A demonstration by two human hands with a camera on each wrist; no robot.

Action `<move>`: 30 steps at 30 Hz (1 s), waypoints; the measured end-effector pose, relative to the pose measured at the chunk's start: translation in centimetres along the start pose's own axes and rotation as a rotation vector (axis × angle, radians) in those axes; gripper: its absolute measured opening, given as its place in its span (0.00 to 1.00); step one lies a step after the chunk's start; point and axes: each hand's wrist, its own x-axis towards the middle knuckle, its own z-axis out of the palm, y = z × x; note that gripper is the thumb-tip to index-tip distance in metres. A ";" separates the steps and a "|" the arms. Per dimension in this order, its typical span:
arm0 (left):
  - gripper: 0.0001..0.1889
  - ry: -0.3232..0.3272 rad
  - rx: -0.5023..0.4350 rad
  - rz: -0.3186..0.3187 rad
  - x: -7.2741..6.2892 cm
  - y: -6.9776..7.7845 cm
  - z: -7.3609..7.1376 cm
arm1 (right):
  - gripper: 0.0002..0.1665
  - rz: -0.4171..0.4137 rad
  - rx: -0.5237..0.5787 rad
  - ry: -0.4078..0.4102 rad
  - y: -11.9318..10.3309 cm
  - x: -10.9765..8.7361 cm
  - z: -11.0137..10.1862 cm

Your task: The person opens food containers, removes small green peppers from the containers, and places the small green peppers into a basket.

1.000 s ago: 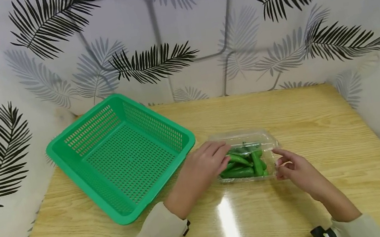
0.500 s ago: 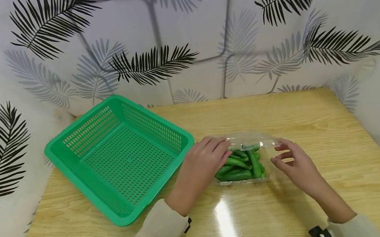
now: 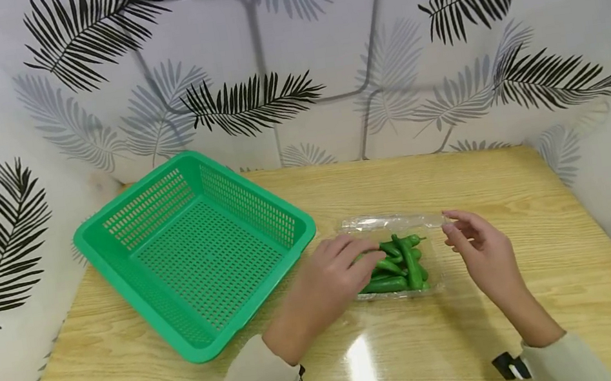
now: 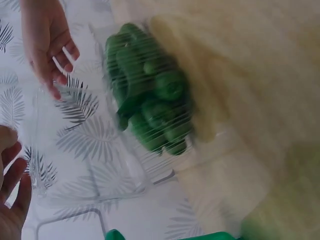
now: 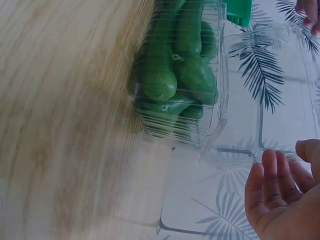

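A clear plastic box (image 3: 437, 276) with its lid (image 3: 398, 221) lifted stands on the table, holding several green chili peppers (image 3: 411, 263). In both wrist views the peppers (image 4: 145, 90) show through ribbed walls, and the see-through lid (image 5: 270, 95) stands raised from the box. My right hand (image 3: 481, 250) pinches the lid's right corner between thumb and forefinger. The left hand (image 3: 338, 277), blurred, hovers at the box's left end, its loosely bent fingers overlapping the peppers in the head view. In the left wrist view its fingers (image 4: 17, 187) are apart from the lid.
A green perforated plastic basket (image 3: 210, 262) stands on the wooden table (image 3: 457, 182), left of the box and close to the left forearm. Behind the table hangs a leaf-patterned white curtain (image 3: 326, 129).
The lid has swung up and back from over the peppers, the right hand rising with it. My left hand has left the lid and dropped slightly over the box's left end.
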 end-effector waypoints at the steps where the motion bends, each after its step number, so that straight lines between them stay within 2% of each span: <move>1: 0.12 -0.023 -0.031 0.024 -0.4 0.2 0.1 | 0.19 0.001 -0.001 0.005 0.0 0.1 0.0; 4: 0.11 -0.102 -0.090 0.051 -1.5 0.7 0.6 | 0.19 -0.002 -0.009 0.024 0.0 0.4 -0.1; 10: 0.08 -0.209 -0.131 0.007 -3.3 0.9 1.5 | 0.19 -0.009 -0.003 0.039 -0.1 0.9 0.0; 20: 0.08 -0.238 -0.199 -0.052 -4.8 1.0 2.1 | 0.19 -0.022 -0.026 0.052 -0.5 2.0 0.1; 30: 0.10 -0.231 -0.176 -0.044 -5.1 0.8 2.3 | 0.19 -0.086 -0.110 0.072 -0.2 4.3 0.2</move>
